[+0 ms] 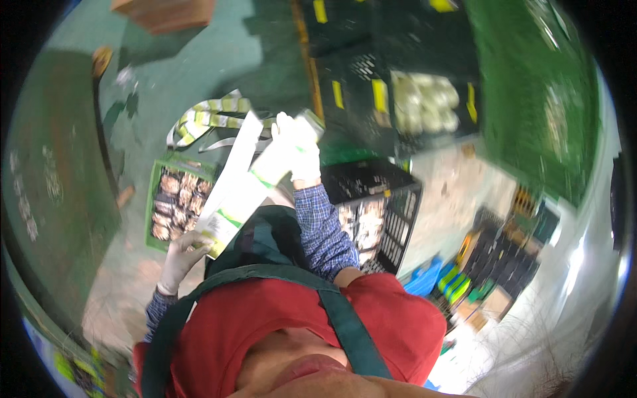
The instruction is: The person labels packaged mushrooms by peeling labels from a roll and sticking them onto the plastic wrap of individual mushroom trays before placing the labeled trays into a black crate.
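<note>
Between my two gloved hands stretches a white, green and yellow strip of printed labels (pixel 259 186), slanting up to the right. My left hand (pixel 181 256) pinches its lower end between thumb and fingers. At the upper end, my right hand (pixel 304 154) grips the strip; glare blurs its fingers. A plain white band (pixel 234 164) runs beside the strip. Further off, a loose coil of similar labels (pixel 214 117) lies in folds. Beyond my left hand stands a green crate (pixel 150 214) with several packs of brown and pale produce (pixel 181 201), perhaps mushrooms.
A black crate (pixel 400 229) right of my right forearm holds pale packs (pixel 366 224). Dark crates (pixel 348 54) stand ahead, one with whitish bagged produce (pixel 425 104). Large green surfaces flank me left (pixel 59 149) and right (pixel 537 99). A cardboard box (pixel 166 12) is at the top.
</note>
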`<action>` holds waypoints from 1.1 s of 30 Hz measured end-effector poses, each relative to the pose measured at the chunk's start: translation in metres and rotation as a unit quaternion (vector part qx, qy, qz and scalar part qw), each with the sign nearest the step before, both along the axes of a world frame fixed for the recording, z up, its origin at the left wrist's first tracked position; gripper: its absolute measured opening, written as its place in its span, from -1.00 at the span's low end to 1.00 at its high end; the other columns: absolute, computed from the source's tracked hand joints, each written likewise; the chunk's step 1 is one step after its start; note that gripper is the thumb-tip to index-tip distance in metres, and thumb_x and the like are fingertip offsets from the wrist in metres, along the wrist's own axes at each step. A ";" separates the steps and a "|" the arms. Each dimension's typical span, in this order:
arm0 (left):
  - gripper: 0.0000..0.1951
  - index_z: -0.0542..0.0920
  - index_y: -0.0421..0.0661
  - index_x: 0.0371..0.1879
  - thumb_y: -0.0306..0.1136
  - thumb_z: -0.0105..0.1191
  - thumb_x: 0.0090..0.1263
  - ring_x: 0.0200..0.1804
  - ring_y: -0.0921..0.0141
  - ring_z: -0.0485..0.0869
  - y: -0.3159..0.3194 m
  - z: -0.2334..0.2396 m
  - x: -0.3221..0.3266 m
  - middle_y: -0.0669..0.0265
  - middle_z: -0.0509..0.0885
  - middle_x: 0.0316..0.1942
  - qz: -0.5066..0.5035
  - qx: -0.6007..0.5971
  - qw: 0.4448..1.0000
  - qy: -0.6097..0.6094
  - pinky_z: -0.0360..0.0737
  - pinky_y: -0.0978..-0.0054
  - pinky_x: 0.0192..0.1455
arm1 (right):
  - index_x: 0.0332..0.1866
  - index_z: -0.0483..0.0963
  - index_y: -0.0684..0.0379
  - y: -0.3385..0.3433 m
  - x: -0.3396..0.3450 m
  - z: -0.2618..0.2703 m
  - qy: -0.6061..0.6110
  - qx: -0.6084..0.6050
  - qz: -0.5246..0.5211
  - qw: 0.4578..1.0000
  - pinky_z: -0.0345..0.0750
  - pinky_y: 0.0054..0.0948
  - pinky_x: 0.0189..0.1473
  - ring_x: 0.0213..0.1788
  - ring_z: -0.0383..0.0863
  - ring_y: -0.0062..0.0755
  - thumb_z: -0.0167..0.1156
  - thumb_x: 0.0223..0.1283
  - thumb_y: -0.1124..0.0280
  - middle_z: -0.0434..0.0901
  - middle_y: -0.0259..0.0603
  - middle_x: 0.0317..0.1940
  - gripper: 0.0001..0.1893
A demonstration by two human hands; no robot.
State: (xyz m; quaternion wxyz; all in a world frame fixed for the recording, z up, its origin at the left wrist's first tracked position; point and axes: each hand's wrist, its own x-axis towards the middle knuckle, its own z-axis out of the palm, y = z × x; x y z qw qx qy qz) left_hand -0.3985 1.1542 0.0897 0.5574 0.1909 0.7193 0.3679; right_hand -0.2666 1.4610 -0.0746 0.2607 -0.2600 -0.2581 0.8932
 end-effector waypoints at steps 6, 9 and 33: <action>-0.85 0.67 -0.23 -0.26 -0.65 0.14 0.20 -0.15 0.49 0.61 -0.044 0.032 0.015 0.32 0.66 -0.22 -0.080 0.009 0.997 -0.004 0.51 0.58 -0.04 | 0.30 0.30 0.38 -0.043 0.053 0.054 0.117 -0.171 -0.153 0.966 0.49 -0.04 0.24 0.21 0.53 -0.06 -0.06 0.42 -0.10 0.49 0.10 0.20 -0.32; -0.83 0.66 -0.22 -0.24 -0.65 0.14 0.20 -0.13 0.50 0.60 -0.063 0.008 0.011 0.34 0.65 -0.19 -0.172 -0.023 0.985 -0.013 0.51 0.57 -0.02 | 0.08 0.47 0.37 -0.068 0.074 0.075 0.013 -0.041 -0.210 0.977 0.68 -0.25 -0.06 -0.14 0.72 -0.23 0.11 0.38 0.35 0.68 -0.04 -0.13 -0.68; -0.61 0.52 -0.26 0.22 -0.44 0.09 0.44 0.09 0.50 0.60 0.213 0.003 0.309 0.28 0.66 0.09 -0.245 0.095 0.940 -0.219 0.51 0.54 0.18 | 0.11 0.55 0.17 -0.094 0.380 0.175 -0.528 0.566 -0.207 0.598 0.30 -0.07 0.31 0.31 0.38 -0.02 0.28 0.16 0.20 0.55 -0.13 0.15 -0.57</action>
